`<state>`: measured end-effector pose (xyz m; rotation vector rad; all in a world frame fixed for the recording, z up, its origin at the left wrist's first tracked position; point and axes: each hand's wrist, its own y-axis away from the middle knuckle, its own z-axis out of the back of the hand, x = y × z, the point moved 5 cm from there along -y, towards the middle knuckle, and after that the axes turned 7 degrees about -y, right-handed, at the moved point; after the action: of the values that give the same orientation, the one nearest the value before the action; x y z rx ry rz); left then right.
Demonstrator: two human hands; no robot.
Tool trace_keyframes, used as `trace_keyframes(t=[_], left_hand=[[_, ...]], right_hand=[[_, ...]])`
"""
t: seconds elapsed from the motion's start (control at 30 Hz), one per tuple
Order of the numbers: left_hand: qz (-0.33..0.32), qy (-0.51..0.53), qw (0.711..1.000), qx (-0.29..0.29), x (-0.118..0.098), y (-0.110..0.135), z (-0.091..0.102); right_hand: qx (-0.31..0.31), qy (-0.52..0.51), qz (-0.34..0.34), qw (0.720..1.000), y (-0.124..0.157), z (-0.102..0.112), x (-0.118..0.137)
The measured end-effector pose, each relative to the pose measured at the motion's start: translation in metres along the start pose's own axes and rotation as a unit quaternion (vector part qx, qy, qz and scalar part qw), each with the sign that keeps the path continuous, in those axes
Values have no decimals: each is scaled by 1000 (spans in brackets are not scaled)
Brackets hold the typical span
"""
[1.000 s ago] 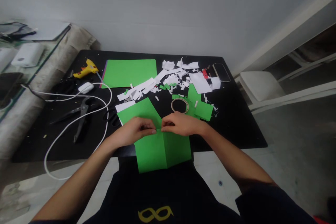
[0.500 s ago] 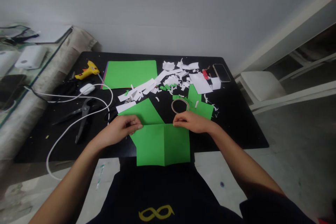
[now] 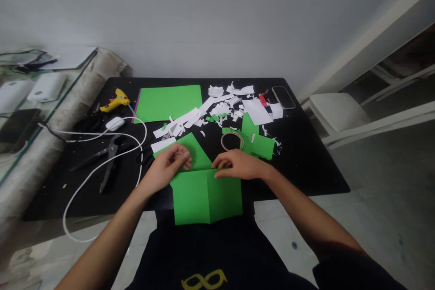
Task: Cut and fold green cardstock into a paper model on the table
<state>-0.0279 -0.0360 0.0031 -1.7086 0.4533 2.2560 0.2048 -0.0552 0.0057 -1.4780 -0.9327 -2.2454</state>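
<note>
A green sheet of paper (image 3: 192,199) with a crease down its middle hangs over the table's front edge towards my lap. My right hand (image 3: 241,164) grips its top edge just right of the crease, thumb in front and fingers behind. My left hand (image 3: 171,165) is by the top left corner, fingers loosely curled and apart from the thumb, with nothing visible in them. Another green sheet (image 3: 195,149) lies flat beneath, partly covered by the left hand and the creased sheet. Beyond the right hand is a roll of tape (image 3: 223,141).
White paper scraps (image 3: 220,108) and green cut pieces (image 3: 265,146) are strewn across the black table (image 3: 299,163). A green paper stack (image 3: 170,102), yellow glue gun (image 3: 117,100), scissors (image 3: 110,158), white cable (image 3: 76,199) and phone (image 3: 284,98) lie around them.
My left hand has let go of the creased sheet's top edge and lifted slightly. My right hand has slid left along that edge, closer to the crease. The view has tilted a little.
</note>
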Motion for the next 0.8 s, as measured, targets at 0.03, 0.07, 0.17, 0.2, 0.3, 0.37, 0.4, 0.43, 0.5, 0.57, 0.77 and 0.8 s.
trace_keyframes(t=[0.03,0.07,0.17,0.2,0.3,0.37,0.4,0.43,0.5,0.57,0.77,0.8], left_hand=[[4,10,1000,2,-1,-2,-3],[8,14,1000,3,-1,-3,-4],[16,16,999,-30,-3,2,1],[15,16,998,-59,-3,6,7],[14,24,980,-197,1,26,31],[24,33,959,-282,6,42,42],[29,39,951,-305,8,48,43],[34,45,949,-309,10,53,41],[49,40,959,-276,13,58,28],[77,0,972,-222,18,58,10],[61,-13,978,-199,31,44,-15],[51,0,980,-193,32,41,-16]], right_hand=[[7,16,3,1000,-4,-4,3],[16,34,7,999,-8,-7,5],[40,68,20,997,-11,-10,8],[43,63,25,997,-10,-8,8],[7,-18,32,999,1,9,2],[-47,-103,28,993,9,22,-5],[-75,-148,26,986,12,25,-9],[-99,-195,22,975,15,25,-14],[-124,-284,8,951,18,14,-22],[-117,-366,-13,923,17,-9,-30],[-98,-455,-27,885,19,-59,-36],[-102,-460,-30,881,19,-60,-36]])
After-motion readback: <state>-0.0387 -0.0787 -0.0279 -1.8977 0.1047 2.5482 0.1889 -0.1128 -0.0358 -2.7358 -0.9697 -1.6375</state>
